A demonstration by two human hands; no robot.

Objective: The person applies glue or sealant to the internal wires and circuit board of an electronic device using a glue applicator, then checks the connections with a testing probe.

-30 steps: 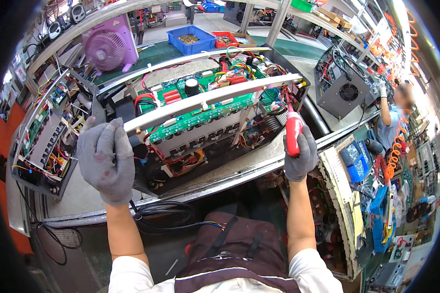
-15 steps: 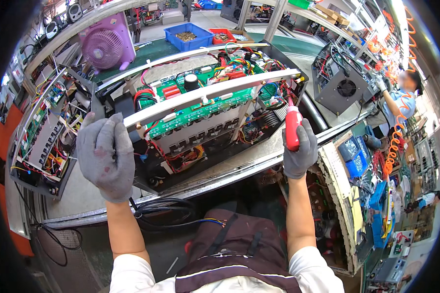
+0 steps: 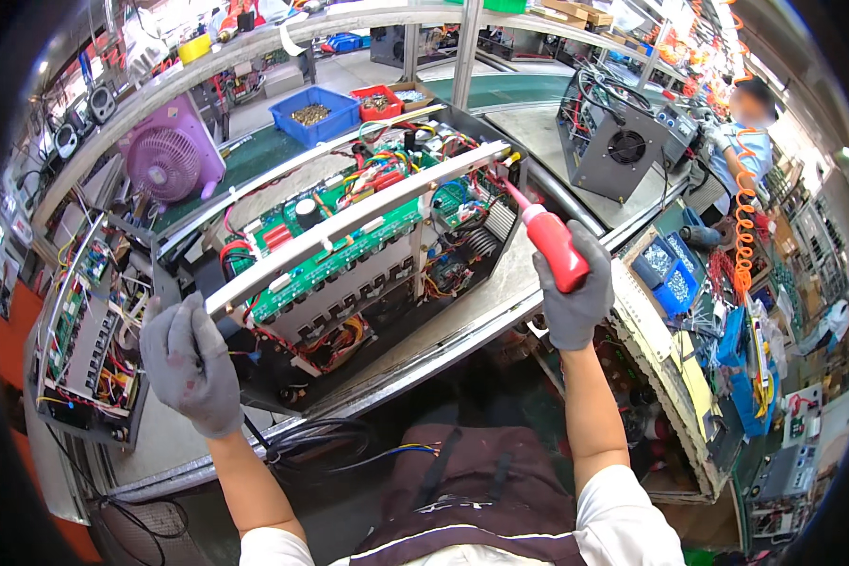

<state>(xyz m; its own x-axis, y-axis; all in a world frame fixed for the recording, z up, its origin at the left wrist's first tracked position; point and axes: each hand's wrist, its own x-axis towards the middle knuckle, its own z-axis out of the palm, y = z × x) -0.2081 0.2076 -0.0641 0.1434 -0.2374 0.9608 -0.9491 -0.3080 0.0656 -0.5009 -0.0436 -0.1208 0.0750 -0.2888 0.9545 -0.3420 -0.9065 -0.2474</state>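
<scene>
My right hand [image 3: 575,292], in a grey glove, is closed around a red squeeze bottle [image 3: 557,247]. Its thin nozzle points up and left at the right end of an opened black metal chassis [image 3: 349,368]. Inside the chassis sit a green circuit board [image 3: 340,255], coloured wires and black components. A long pale metal bar [image 3: 368,203] crosses over its near side. My left hand [image 3: 193,368], gloved in grey with dark stains, is at the bar's left end with its fingers curled together. What those fingers hold, if anything, is hidden.
Another opened unit [image 3: 90,340] stands at the left. Behind are a purple fan [image 3: 165,160], a blue bin [image 3: 316,115] and a red bin [image 3: 377,102] of small parts. A grey unit [image 3: 618,146] and a co-worker [image 3: 750,132] are at the right. Black cables [image 3: 316,443] hang below.
The view has shifted and turned, so the chassis appears lower and further left. The red bottle now leans more to the left, its nozzle still toward the chassis's right end.
</scene>
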